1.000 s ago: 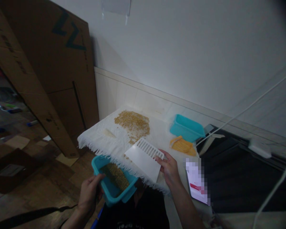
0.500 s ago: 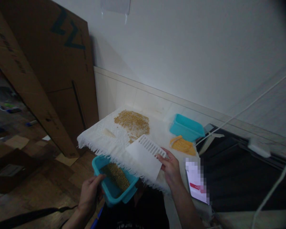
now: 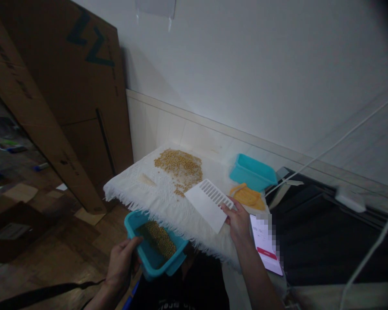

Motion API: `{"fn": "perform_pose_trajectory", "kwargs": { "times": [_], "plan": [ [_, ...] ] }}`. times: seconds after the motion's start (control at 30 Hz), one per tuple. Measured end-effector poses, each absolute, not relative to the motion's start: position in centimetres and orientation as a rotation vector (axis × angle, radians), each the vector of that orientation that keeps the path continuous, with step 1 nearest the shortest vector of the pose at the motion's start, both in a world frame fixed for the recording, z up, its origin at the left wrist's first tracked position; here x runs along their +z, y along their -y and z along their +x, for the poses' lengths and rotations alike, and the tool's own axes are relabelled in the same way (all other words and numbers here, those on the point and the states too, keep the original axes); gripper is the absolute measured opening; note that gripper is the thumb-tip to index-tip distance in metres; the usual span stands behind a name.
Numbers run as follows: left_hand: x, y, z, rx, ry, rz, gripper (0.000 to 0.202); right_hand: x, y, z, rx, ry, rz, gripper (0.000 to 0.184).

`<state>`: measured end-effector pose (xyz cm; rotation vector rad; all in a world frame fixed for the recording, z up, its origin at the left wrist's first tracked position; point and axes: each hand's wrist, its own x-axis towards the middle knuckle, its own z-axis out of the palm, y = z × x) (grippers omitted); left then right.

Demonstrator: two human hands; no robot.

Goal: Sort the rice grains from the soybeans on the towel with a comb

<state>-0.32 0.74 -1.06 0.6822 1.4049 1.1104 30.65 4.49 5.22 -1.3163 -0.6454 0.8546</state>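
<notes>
My left hand (image 3: 122,261) grips the near-left rim of a turquoise plastic basin (image 3: 178,259), held below the table's front edge. Inside it lie yellow soybeans (image 3: 163,241). Between the thumb and fingers of my right hand (image 3: 238,220) is a flat white plastic scraper (image 3: 203,201) with a row of slots along one side. It is over the front part of the white fringed cloth (image 3: 168,202). Beyond it, more soybeans (image 3: 177,162) are spread on the cloth, mixed with some whitish grains.
A second turquoise basin (image 3: 252,173) stands at the back right, with a yellow cloth (image 3: 248,196) before it. A lit phone (image 3: 265,247) lies at the right edge. Large cardboard boxes (image 3: 61,86) stand at left; white cables (image 3: 342,137) cross the right side.
My right hand has moved the scraper right and slightly away from me, off the table's front edge. My left hand and the basin stay where they were.
</notes>
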Motion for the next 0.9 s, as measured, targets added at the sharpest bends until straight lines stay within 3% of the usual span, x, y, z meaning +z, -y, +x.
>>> {"fn": "perform_pose_trajectory", "kwargs": {
  "times": [0.9],
  "plan": [
    [-1.35,-0.95,-0.18,1.140,-1.439,0.667,0.040,4.85,-4.28,30.01,0.906,0.648,-1.355,0.060]
  ]
}}
